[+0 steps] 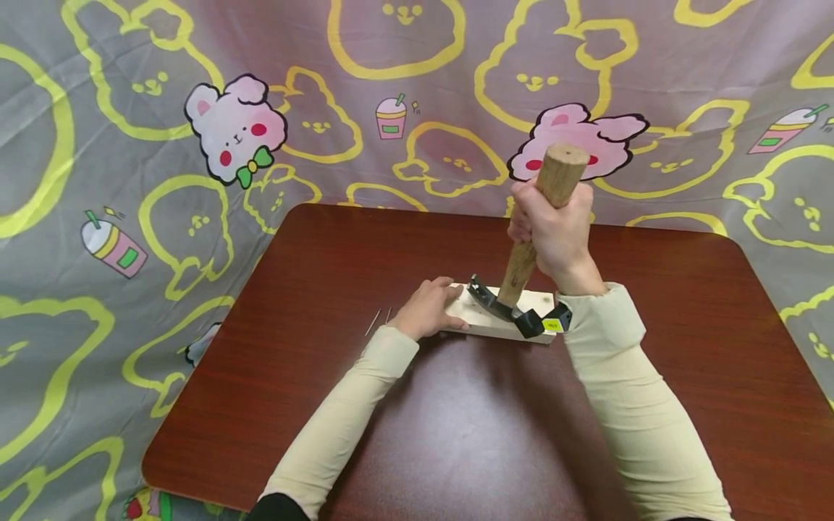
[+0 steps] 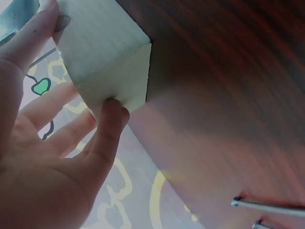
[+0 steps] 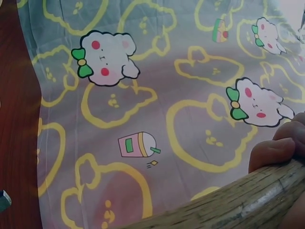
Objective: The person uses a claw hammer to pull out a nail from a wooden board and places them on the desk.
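A claw hammer (image 1: 519,271) with a black head and a thick wooden handle stands over a pale wooden block (image 1: 534,298) on the table. My right hand (image 1: 554,224) grips the handle near its end, fingers wrapped round it. In the right wrist view, fingers (image 3: 274,151) curl over the handle (image 3: 238,202). The hammer's head overlaps the block's top in the head view, its claw to the left. My left hand (image 1: 426,307) holds the block's left end, thumb and fingers at opposite long sides. In the left wrist view, a fingertip presses the block's end face (image 2: 124,81).
Two thin nails (image 1: 373,322) lie on the brown table (image 1: 313,405) just left of my left hand. Behind and to the left hangs a grey cloth (image 1: 313,29) printed with cartoon figures. A small black box with a yellow label (image 1: 557,318) sits at my right cuff.
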`<state>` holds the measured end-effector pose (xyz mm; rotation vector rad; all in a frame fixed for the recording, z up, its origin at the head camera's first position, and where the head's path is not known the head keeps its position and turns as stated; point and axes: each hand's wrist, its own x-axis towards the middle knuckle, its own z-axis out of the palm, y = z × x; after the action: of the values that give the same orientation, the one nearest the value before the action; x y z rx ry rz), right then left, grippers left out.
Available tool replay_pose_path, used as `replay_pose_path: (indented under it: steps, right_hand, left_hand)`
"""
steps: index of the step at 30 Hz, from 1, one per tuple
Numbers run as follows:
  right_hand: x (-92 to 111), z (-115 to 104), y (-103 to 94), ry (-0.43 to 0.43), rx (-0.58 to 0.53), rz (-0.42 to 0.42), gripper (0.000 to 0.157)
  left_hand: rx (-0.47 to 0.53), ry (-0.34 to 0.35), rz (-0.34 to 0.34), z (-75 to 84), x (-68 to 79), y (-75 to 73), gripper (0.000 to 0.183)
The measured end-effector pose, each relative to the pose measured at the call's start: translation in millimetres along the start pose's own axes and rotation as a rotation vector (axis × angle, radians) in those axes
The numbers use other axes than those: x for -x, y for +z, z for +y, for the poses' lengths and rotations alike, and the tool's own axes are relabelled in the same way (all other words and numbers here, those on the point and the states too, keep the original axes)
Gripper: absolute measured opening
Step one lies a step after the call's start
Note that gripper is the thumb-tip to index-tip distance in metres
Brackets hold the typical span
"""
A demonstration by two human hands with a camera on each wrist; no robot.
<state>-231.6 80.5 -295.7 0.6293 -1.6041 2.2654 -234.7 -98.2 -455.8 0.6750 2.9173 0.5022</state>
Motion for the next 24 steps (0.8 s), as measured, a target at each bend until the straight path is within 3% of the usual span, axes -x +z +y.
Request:
replay_pose_path:
  steps: [8, 24]
  right_hand:
    - [0.9, -3.5, -2.9, -0.025, -0.063, 0.039, 0.028]
    - [1.9, -4.4, -6.0, -0.031, -0.088, 0.057, 0.026]
  left_hand:
    - [-0.061, -0.005, -0.017, 3.3, 0.9, 0.4, 0.074]
    - [-0.067, -0.037, -0.045, 7.7, 1.6, -1.8, 0.074]
